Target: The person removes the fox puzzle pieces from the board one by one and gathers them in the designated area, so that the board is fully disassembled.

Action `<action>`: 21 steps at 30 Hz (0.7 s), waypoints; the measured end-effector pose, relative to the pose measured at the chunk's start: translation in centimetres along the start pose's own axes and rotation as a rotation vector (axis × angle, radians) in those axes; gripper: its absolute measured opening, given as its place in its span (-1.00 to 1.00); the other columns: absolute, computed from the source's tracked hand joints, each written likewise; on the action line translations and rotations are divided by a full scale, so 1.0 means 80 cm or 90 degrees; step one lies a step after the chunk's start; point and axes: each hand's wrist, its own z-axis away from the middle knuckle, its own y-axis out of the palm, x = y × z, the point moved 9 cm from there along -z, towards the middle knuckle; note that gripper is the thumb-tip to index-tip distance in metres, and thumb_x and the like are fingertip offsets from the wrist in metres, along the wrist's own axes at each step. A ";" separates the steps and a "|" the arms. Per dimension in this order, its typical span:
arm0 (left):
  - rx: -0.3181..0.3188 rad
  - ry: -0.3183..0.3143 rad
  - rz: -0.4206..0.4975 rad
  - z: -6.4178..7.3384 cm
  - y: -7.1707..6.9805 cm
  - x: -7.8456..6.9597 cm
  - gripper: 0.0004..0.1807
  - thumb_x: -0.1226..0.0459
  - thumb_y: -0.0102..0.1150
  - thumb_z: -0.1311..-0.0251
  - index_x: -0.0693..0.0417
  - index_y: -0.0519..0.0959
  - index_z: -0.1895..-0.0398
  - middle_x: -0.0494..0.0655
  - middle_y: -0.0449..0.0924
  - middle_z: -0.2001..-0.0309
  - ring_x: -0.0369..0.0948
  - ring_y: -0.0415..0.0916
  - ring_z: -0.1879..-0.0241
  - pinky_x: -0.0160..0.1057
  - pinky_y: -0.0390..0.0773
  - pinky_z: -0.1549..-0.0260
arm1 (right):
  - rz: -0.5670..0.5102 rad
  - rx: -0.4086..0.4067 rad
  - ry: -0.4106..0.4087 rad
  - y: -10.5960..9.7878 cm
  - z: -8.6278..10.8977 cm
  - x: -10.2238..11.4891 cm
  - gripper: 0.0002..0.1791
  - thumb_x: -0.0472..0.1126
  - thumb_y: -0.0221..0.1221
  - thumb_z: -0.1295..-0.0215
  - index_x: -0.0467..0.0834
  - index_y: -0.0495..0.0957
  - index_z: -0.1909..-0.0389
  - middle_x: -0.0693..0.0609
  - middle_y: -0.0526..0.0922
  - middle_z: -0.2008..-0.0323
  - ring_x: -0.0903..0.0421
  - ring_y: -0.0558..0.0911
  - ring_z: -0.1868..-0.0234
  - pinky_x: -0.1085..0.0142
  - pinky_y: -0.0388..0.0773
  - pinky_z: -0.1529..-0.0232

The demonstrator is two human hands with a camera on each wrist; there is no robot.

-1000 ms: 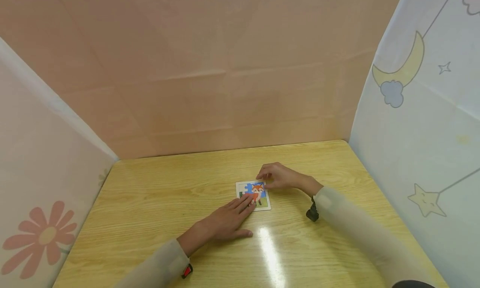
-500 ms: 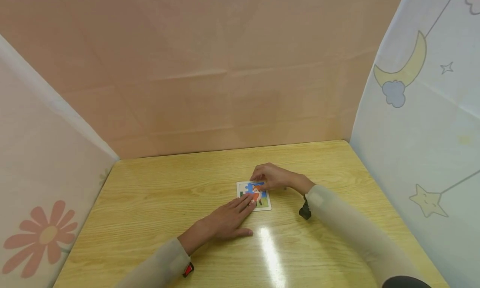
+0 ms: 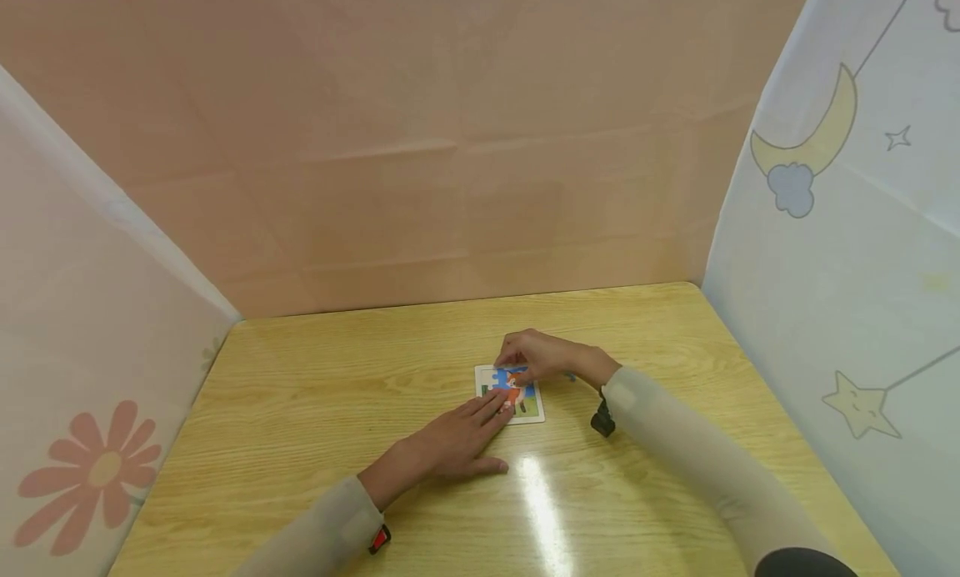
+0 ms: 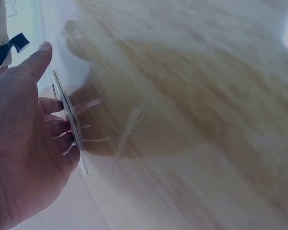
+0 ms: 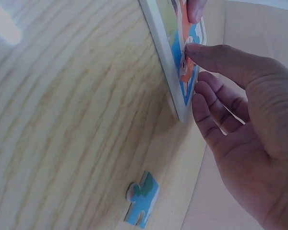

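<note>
A small square jigsaw puzzle [image 3: 532, 408] with a fox picture and a white frame lies on the wooden table. My left hand [image 3: 461, 442] rests its outstretched fingers on the puzzle's lower left part, hiding some of it. My right hand [image 3: 542, 353] reaches over the puzzle from the upper right. In the right wrist view, its thumb touches a fox-head puzzle piece [image 5: 187, 69] that looks slightly raised, and the other fingers curl by the frame's edge. The index fingertip is hidden there. A loose blue and green puzzle piece [image 5: 143, 199] lies on the table below my right hand.
The table [image 3: 337, 377] has a bright reflection in front of the puzzle. A brown backdrop [image 3: 450, 143] stands behind it. Patterned white cloths hang at the left [image 3: 90, 268] and right [image 3: 825, 285].
My right hand has moved left, farther over the puzzle. A bit of the loose piece now shows to the right, behind that hand. My left hand stays in place on the puzzle.
</note>
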 end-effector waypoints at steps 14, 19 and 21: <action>-0.003 0.000 -0.009 -0.001 0.000 0.001 -0.02 -0.35 -0.21 -0.54 0.09 -0.03 -0.74 0.09 -0.18 -0.73 -0.05 -0.22 -0.71 -0.08 0.04 -0.63 | -0.002 0.041 0.008 0.008 -0.004 -0.001 -0.56 -0.32 0.44 -0.33 -0.18 0.70 -0.23 -0.01 0.60 0.07 0.15 0.52 0.17 0.35 0.55 0.11; -0.009 0.008 0.000 0.000 -0.004 -0.002 -0.04 -0.32 -0.15 -0.55 0.11 0.00 -0.73 0.11 -0.16 -0.73 -0.02 -0.18 -0.71 -0.06 0.08 -0.62 | -0.012 0.047 0.004 0.007 -0.003 0.005 -0.58 -0.36 0.40 -0.35 -0.18 0.71 -0.22 -0.03 0.58 0.05 0.10 0.51 0.17 0.34 0.54 0.11; -0.009 0.010 0.002 0.001 -0.005 -0.002 -0.04 -0.31 -0.14 -0.55 0.11 0.01 -0.73 0.12 -0.15 -0.73 -0.01 -0.18 -0.71 -0.06 0.08 -0.62 | -0.014 0.048 0.001 0.007 -0.003 0.006 -0.60 -0.38 0.39 -0.36 -0.18 0.72 -0.21 -0.03 0.58 0.03 0.09 0.53 0.15 0.32 0.56 0.09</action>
